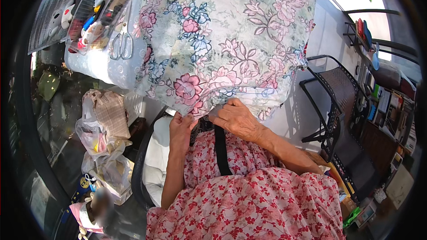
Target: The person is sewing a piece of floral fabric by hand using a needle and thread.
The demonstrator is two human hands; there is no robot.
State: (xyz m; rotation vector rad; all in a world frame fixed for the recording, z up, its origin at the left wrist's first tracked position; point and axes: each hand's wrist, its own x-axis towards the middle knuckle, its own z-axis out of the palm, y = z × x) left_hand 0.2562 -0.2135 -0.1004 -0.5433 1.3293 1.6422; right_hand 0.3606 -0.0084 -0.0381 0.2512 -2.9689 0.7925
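Observation:
A large floral printed cloth (230, 33) lies over the table before me and hangs past its near edge. My left hand (180, 128) pinches the cloth's near edge between thumb and fingers. Close to its right, my right hand (235, 120) has its fingers curled at the same edge; whether a needle or thread is between the fingertips cannot be told. A blue line of loops, perhaps thread, shows on the pale folded part above my right hand. Scissors with metal handles (121, 46) rest on the table at the left, beside the cloth.
Clear plastic trays (90, 23) with small items stand on the table's left end. Plastic bags (96, 133) are stacked at the left. A white-cushioned chair (156, 160) is under me. At the right are a black folding chair (343, 86) and crowded shelves (393, 110).

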